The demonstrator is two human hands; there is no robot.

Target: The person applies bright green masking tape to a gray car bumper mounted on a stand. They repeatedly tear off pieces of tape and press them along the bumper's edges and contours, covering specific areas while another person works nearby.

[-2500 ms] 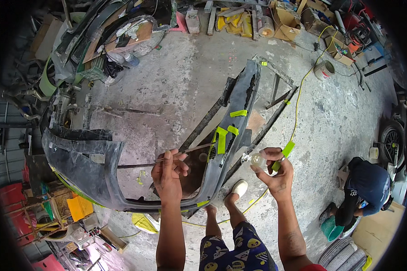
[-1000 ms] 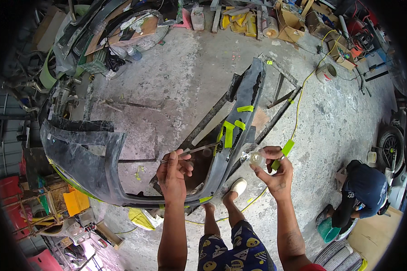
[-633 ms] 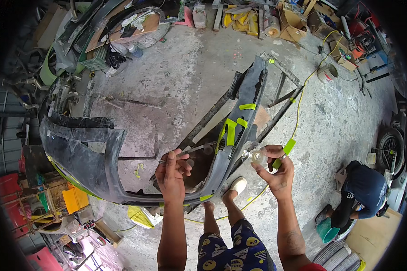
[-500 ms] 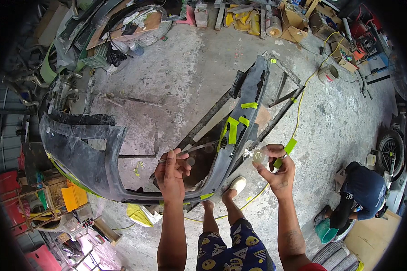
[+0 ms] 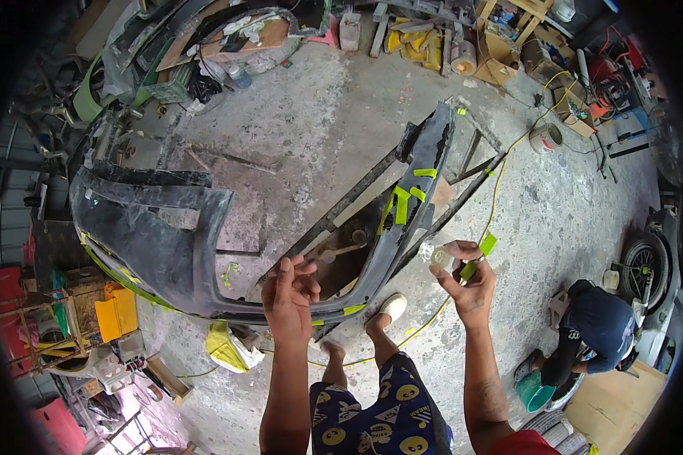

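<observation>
My left hand [image 5: 288, 297] is raised over the near edge of a large grey car bumper [image 5: 205, 227]. Its fingers are curled together, and whatever they hold is too thin or hidden to make out. To the right of the bumper, my right hand [image 5: 472, 284] pinches a small clear round piece [image 5: 442, 259], glass or plastic, with a shiny crumpled-looking end. A bright green strip of tape [image 5: 488, 245] sticks out by the fingers of that hand. More green tape pieces [image 5: 401, 205] cling to the bumper's right arm.
A dark metal stand [image 5: 341, 212] holds up the bumper. A yellow cable [image 5: 496, 205] runs across the concrete floor past my feet. At the right, a crouching person [image 5: 598, 324] works beside a wheel [image 5: 645, 262] and a green bucket [image 5: 535, 390]. A yellow-and-white sack [image 5: 231, 349] lies near left.
My view has shifted slightly, so the bumper appears further right. A thin line seen by my left hand earlier no longer shows distinctly. The clear piece stays in my right hand.
</observation>
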